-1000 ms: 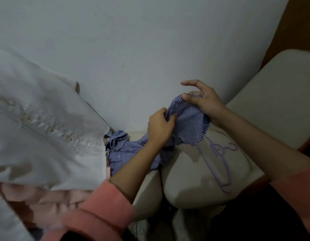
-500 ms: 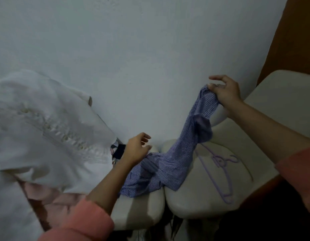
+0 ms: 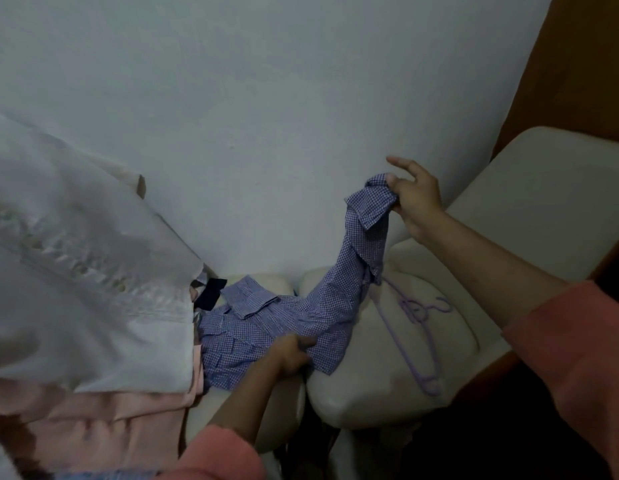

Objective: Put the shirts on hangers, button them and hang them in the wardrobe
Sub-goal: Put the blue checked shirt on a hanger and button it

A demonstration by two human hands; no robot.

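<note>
Checked shirt (image 3: 301, 317) is pinched aloft by right hand (image 3: 417, 202) and gripped low by left hand (image 3: 289, 351). Risk: hem catches the purple hanger (image 3: 413, 327), which is dragged off the cushion's (image 3: 370, 393) front edge.

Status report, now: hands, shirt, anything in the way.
Right hand pinches checked shirt up by one end. Left hand grips its lower edge. Purple hanger lies bare on cushion. White cloth alongside.
</note>
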